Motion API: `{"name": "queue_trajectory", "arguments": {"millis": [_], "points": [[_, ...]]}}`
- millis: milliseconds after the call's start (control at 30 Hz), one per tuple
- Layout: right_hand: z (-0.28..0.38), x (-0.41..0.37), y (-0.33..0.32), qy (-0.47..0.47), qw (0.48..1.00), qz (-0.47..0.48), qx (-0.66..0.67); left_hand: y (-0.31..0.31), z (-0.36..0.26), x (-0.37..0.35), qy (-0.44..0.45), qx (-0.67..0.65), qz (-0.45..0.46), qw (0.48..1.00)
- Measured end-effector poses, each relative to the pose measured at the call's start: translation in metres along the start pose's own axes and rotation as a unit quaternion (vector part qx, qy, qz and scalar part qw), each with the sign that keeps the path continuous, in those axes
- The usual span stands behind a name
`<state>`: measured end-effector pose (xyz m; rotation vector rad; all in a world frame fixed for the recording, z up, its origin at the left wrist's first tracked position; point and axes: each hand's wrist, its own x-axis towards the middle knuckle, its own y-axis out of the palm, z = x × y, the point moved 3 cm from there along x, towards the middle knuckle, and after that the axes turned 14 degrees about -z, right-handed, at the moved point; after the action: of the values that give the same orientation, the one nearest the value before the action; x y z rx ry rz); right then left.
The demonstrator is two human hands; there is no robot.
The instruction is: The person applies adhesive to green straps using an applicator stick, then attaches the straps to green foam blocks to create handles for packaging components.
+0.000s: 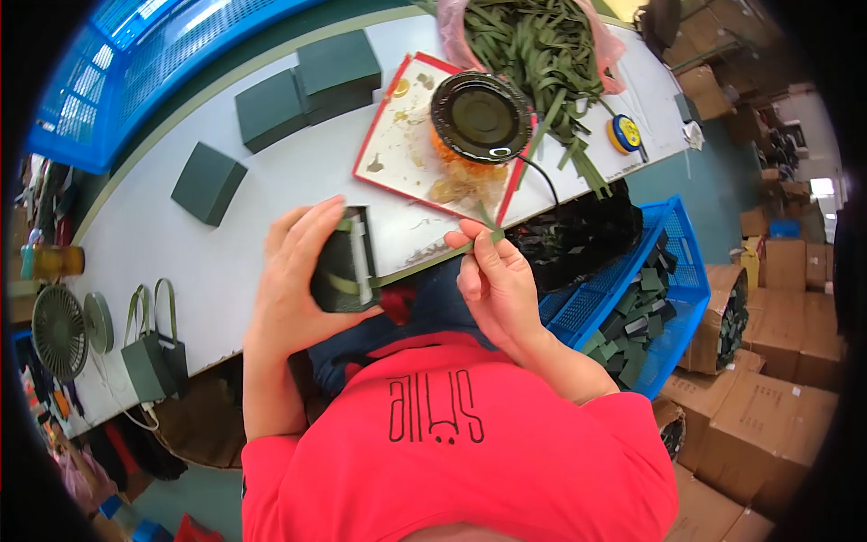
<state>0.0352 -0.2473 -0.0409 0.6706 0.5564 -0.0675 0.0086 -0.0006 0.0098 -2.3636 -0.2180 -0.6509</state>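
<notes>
My left hand [296,275] grips a small dark green box [341,271], its open side turned toward me. A green ribbon [420,266] runs from inside the box across to my right hand [495,282], whose thumb and fingers pinch its end. That hand is just below the lower edge of a red-rimmed white board [397,172]. On the board stands a round black pot-like device [480,117] with a dark, shiny pool in its middle and a black cable. Amber residue, apparently glue, clings to its side and the board.
Several green boxes [339,74] stand on the white table [135,257]. A pink bag [610,54] of green ribbons is at the back, near a yellow-blue round tin [625,134]. Blue crate [673,298] with green pieces, right; two handled boxes [152,366] and fan [60,332], left.
</notes>
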Motion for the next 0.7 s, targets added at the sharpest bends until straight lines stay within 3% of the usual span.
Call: {"name": "queue_trajectory", "arguments": {"millis": [200,333,700], "points": [[0.028,0.013,-0.01,-0.069,0.994,-0.069,0.041,-0.011,0.01,-0.009,-0.037,0.006,-0.022,0.999],[0.033,0.021,-0.011,-0.092,0.993,-0.033,0.072,-0.014,0.012,-0.011,-0.038,0.018,-0.021,0.999],[0.054,0.05,0.005,-0.155,0.974,-0.052,-0.154,0.0,0.003,-0.003,-0.017,0.009,0.008,1.0]]}}
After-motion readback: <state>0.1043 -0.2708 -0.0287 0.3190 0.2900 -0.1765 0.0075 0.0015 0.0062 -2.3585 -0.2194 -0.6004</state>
